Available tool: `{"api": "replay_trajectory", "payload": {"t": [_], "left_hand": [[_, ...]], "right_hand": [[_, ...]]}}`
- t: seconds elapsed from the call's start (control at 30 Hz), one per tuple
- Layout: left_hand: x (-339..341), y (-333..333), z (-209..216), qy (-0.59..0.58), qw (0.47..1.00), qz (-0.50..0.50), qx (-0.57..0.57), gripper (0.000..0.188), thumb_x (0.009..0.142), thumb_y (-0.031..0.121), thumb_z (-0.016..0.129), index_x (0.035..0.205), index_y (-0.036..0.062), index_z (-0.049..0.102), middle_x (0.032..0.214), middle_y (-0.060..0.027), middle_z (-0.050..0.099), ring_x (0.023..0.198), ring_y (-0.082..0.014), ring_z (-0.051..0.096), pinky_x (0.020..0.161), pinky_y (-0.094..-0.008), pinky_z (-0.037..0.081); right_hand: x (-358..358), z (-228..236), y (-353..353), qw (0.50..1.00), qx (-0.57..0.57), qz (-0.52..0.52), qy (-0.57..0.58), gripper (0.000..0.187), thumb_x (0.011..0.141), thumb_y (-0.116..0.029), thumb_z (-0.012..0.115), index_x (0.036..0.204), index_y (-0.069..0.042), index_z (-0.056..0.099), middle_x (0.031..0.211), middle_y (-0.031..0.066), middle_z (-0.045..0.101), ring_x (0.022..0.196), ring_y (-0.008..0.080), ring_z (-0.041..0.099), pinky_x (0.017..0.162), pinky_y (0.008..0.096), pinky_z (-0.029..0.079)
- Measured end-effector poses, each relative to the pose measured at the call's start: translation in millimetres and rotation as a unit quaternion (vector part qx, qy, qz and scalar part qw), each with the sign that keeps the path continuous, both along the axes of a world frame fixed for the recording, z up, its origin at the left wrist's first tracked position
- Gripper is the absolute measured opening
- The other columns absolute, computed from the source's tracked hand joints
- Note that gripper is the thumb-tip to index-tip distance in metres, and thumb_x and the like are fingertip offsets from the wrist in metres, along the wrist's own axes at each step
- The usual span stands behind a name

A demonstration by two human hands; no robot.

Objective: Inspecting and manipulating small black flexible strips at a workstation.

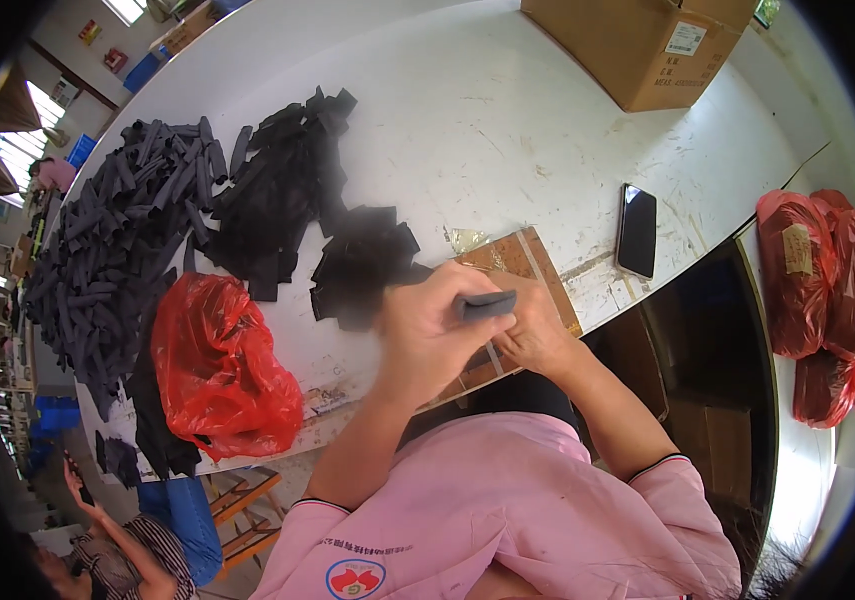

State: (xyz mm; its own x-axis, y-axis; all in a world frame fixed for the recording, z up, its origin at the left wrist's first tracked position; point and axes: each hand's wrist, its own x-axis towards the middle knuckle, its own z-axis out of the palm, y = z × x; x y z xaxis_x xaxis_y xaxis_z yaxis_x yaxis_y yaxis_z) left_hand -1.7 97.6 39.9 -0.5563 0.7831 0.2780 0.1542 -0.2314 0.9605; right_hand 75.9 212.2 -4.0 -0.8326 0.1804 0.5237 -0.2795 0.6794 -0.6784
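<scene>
Above the table's near edge, my left hand (417, 325) is closed around a small dark grey folded fabric piece (488, 304), its end poking out past my thumb. My right hand (539, 322) presses close against it, fingers curled and partly hidden behind the left hand. Whether the right fingers grip the same piece or something else cannot be seen. Beneath both hands lies a brown wooden board (545, 262). Just left of my hands are black fabric pieces (359, 262), partly blurred, and a larger spread of black pieces (272, 205) lies farther back.
A big heap of dark grey rolled pieces (117, 250) covers the table's left side, beside a crumpled red plastic bag (222, 370). At right lies a phone (636, 232); a cardboard box (637, 50) stands behind. Red bags (812, 280) sit far right. Another person (137, 560) sits lower left.
</scene>
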Motion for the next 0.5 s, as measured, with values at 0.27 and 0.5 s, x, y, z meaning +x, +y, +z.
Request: {"api": "replay_trajectory", "payload": {"t": [0.27, 0.5], "left_hand": [[11, 4, -7, -0.040, 0.992, 0.104, 0.064, 0.013, 0.077, 0.007, 0.062, 0.082, -0.0037, 0.057, 0.079, -0.0096, 0.060, 0.068, -0.0101, 0.054, 0.064, -0.0205, 0.045], [-16, -6, -4, 0.110, 0.990, -0.010, -0.088, 0.021, 0.082, 0.016, 0.057, 0.076, -0.0041, 0.057, 0.073, -0.0060, 0.059, 0.062, -0.0071, 0.052, 0.056, -0.0187, 0.041]], "right_hand": [[1, -18, -5, 0.994, -0.043, 0.018, -0.103, 0.024, 0.082, -0.027, 0.053, 0.074, -0.004, 0.053, 0.065, 0.0119, 0.054, 0.061, 0.0322, 0.054, 0.051, 0.0390, 0.043], [4, -7, -5, 0.997, -0.001, -0.008, -0.080, 0.021, 0.080, -0.027, 0.055, 0.077, -0.007, 0.057, 0.066, 0.0113, 0.056, 0.060, 0.0304, 0.055, 0.050, 0.0374, 0.043]]}}
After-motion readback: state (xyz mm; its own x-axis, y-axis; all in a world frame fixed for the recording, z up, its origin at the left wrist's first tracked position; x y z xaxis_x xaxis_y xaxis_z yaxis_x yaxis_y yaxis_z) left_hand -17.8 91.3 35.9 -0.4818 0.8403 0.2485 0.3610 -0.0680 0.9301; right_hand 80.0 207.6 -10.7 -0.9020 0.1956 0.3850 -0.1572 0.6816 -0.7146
